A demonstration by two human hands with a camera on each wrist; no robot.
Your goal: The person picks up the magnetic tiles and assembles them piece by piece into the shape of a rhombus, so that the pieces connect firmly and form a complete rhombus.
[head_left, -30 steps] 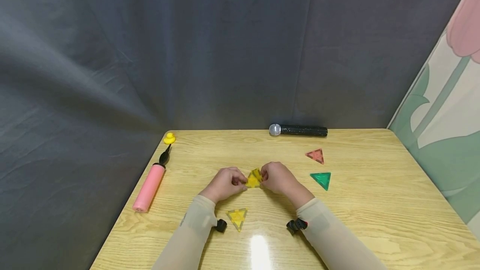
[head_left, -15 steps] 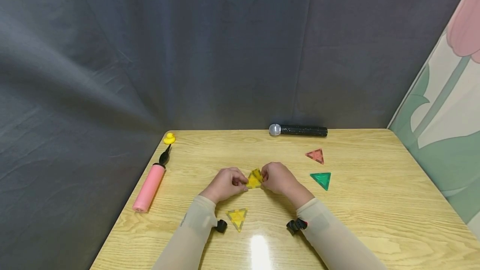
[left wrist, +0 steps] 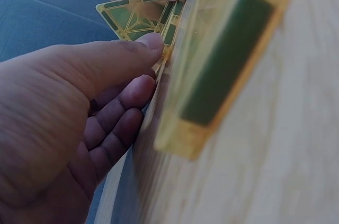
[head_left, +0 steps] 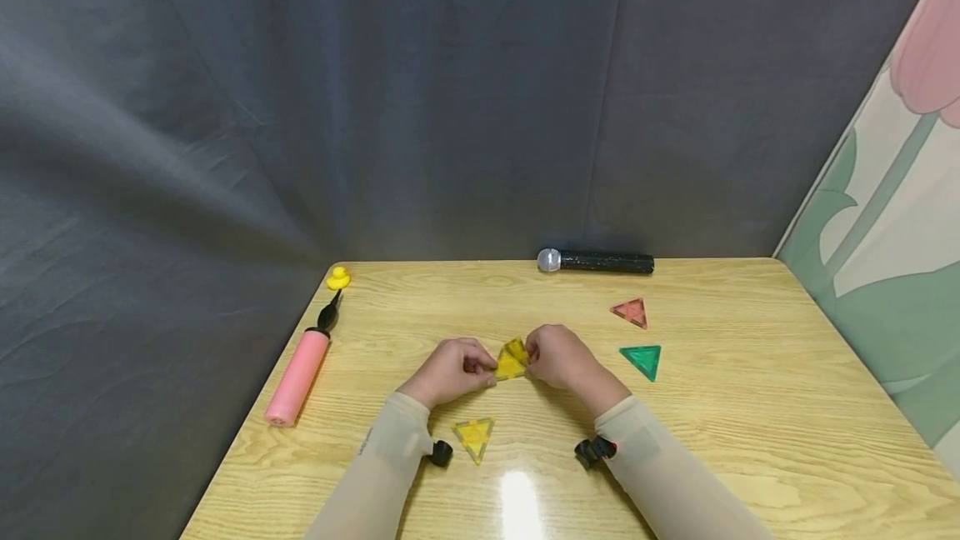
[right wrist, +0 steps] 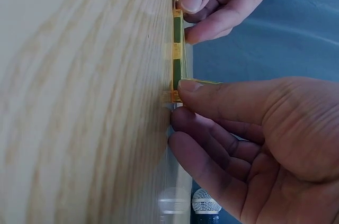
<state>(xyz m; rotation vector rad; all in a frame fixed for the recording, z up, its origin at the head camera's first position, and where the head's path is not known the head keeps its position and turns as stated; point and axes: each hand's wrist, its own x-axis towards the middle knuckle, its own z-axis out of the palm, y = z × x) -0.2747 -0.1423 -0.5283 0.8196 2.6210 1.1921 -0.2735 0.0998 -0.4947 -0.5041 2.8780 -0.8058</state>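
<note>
My left hand [head_left: 448,369] pinches the left corner of a flat yellow triangular magnetic tile [head_left: 510,368] at mid-table. A second yellow triangular tile [left wrist: 135,16] stands raised along the flat one's right side. My right hand [head_left: 558,355] pinches the corner where both tiles meet; its thumb shows there in the right wrist view, the other fingers curled beneath. Whether the two edges fully touch is hard to tell. Closer to me, a loose yellow triangular tile [head_left: 475,437] lies flat between the forearms, looming large in the left wrist view.
Right of the hands lie a green triangular tile [head_left: 642,361] and a red one [head_left: 632,312]. A black microphone [head_left: 606,262] lies along the table's back edge. At the left edge are a pink hand pump [head_left: 298,377] and a yellow rubber duck [head_left: 339,277]. Dark curtains hang behind.
The two tiles between my hands have shifted slightly to the right, with my right hand moving along. My left hand keeps its pinch and barely moves. Everything else stays put.
</note>
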